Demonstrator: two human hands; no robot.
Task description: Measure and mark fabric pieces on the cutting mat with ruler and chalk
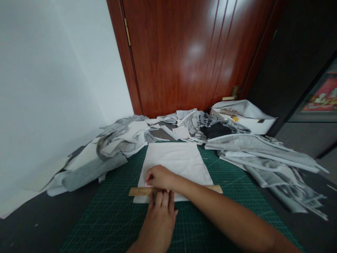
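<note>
White cloth (175, 158) lies flat on a green cutting mat (229, 196) in the lower centre of the frame, with a wooden ruler (135, 191) set crosswise over its near part and jutting past both side edges. The left hand (160, 218) comes up from the bottom centre, back of the hand uppermost, its fingers stretched forward and resting on the ruler rather than curled around it, the thumb out to the right side. The right forearm slants in from the lower right corner, crossing above the ruler, so that the right hand (159, 176) sits just beyond the left one, wrist bent and fingers curled. Its grip is a narrow pinch on a small pink piece (148, 184), mostly hidden by the fingers, at the ruler's far edge, toward the cloth's left side. Right of centre, before the wooden door (179, 56), stands a white box (254, 124) with grey fabric (249, 107) draped along its back; inside are brownish items and something small and yellow, too blurred to identify. Grey and white fabric scraps (263, 154) are heaped beside the mat on either side.
</note>
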